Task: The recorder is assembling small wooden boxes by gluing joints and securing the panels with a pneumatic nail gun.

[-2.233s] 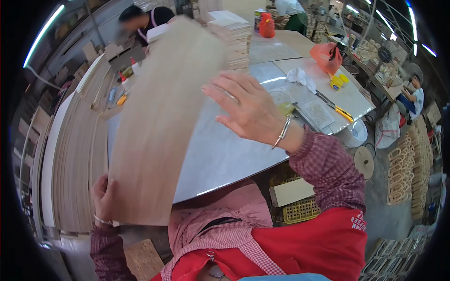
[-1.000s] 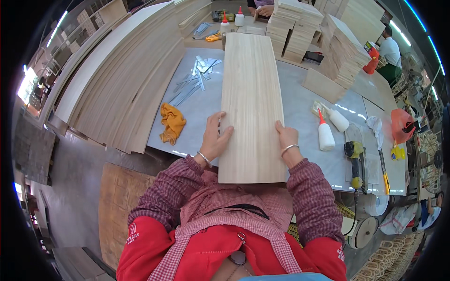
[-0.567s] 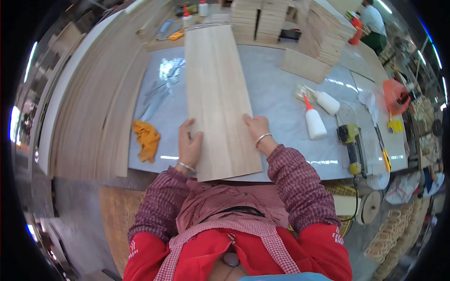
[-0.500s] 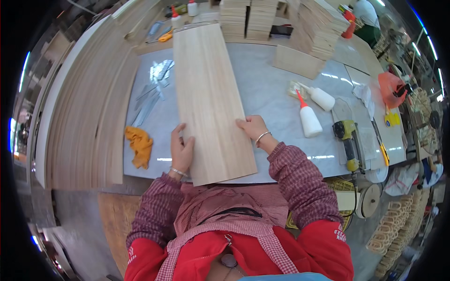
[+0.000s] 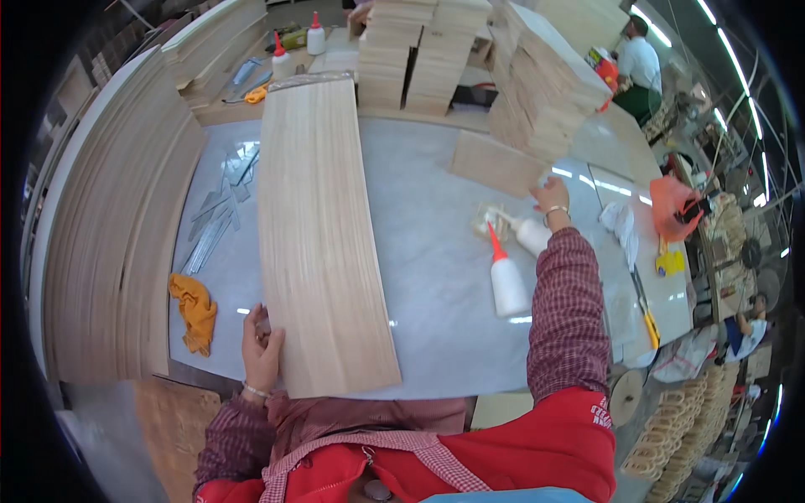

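A long pale wooden board [image 5: 323,235] lies lengthwise on the grey-white tabletop, its near end at the table's front edge. Beside its near left edge rests my left hand [image 5: 262,356], fingers loosely bent and apart, thumb next to the wood. My right hand [image 5: 552,199] is stretched far forward to the right end of a smaller wooden panel [image 5: 496,163], its fingers bent together at that end. The panel stands by a tall stack of wooden pieces [image 5: 541,92]. Just below that hand are a white glue bottle [image 5: 532,237] and another with a red nozzle [image 5: 508,285].
Tall boards [image 5: 109,226] stand along the left side. An orange cloth [image 5: 194,312] and metal strips [image 5: 210,226] lie left of the long board. More stacks [image 5: 394,59] line the back. At right are a yellow-handled tool [image 5: 651,327] and a red bag [image 5: 673,210]. A person [image 5: 640,63] is farther back.
My right hand has left the long board's right edge and reached forward to the small panel. The left hand stays by the board's left edge. The whole view has shifted.
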### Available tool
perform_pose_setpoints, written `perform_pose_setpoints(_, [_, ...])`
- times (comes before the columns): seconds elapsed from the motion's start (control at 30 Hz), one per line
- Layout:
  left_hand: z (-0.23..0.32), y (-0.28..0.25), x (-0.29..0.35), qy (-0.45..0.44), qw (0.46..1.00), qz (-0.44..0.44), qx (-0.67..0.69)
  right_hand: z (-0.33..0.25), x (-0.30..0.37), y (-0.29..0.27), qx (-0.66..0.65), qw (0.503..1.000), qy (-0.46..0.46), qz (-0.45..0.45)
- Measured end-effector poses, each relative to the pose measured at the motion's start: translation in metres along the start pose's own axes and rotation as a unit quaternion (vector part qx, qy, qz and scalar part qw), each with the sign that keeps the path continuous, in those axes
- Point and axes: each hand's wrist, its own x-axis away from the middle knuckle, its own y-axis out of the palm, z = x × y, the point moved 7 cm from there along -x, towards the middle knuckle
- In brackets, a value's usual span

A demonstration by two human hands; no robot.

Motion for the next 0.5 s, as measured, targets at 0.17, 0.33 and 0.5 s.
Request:
perform_pose_setpoints(0.17, [-0.009, -0.014, 0.036, -0.037, 0.999, -0.003, 0.022, -0.012, -0.013, 0.027, -0.070, 0.990, 0.009, -0.120])
perform_pose_setpoints(0.33, [-0.001, -0.005, 0.034, -0.035, 0.999, -0.018, 0.013, -0.005, -0.024, 0.019, -0.074, 0.989, 0.021, -0.125])
perform_pose_setpoints(0.5, [0.003, -0.010, 0.033, 0.021, 0.999, -0.001, -0.035, -0.104, 0.063, -0.037, 0.108, 0.934, -0.331, 0.082])
